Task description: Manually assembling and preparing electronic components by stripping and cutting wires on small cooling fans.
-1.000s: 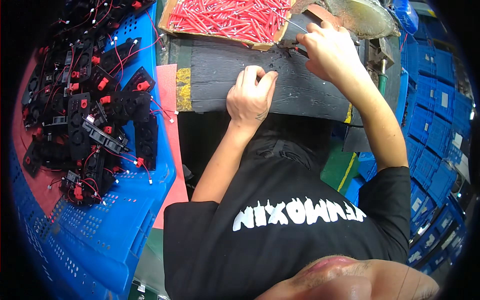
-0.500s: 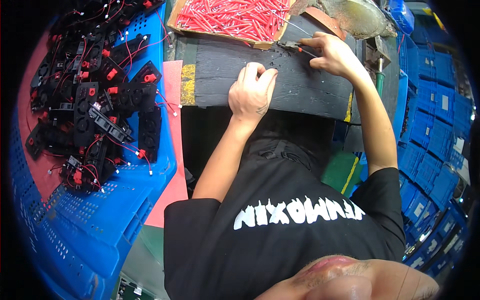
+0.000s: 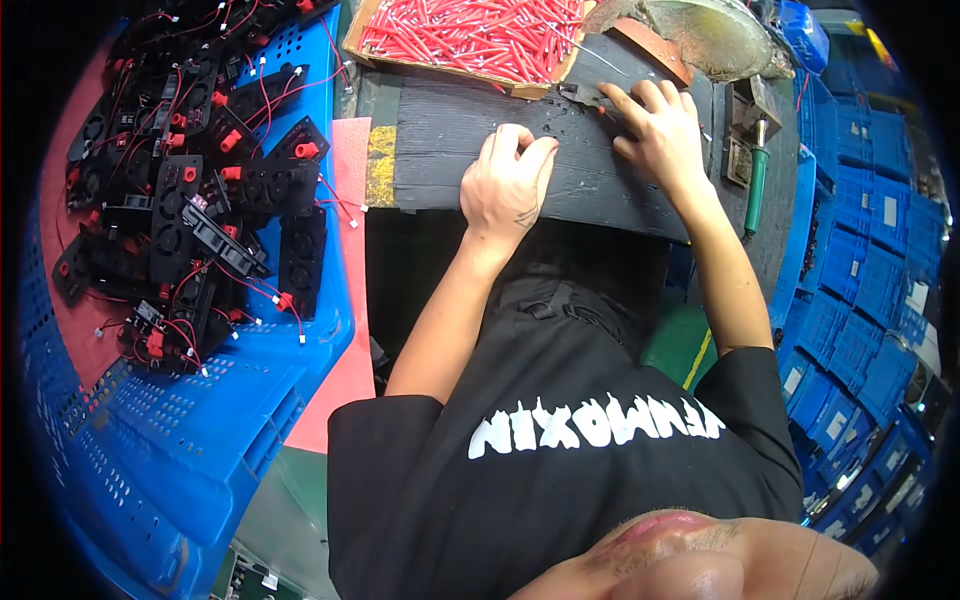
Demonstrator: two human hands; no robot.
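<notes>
My left hand (image 3: 505,188) rests on the dark wooden bench (image 3: 440,140) with fingers curled in and thumb bent toward the index finger; whatever may be between them is hidden. Farther right, my right hand (image 3: 664,138) has its fingers apart, reaching over the bench. Just left of its fingertips lies a small pair of pliers (image 3: 578,95), dark-jawed, its handles partly hidden by the hand. Small black scraps (image 3: 548,128) are scattered between the two hands. Beyond them a cardboard tray (image 3: 520,90) is full of red, thin pieces with silvery ends.
On the left, a blue perforated crate (image 3: 250,400) carries a heap of black fan modules (image 3: 215,235) with red plugs and wires. A soldering iron (image 3: 757,180) with a green handle rests at a metal stand (image 3: 740,125) on the right. Blue bins (image 3: 860,220) are stacked beyond.
My right hand has loosened from the pliers, its fingers spreading and turning forward, and its forearm has shifted left. My left hand stays almost where it was.
</notes>
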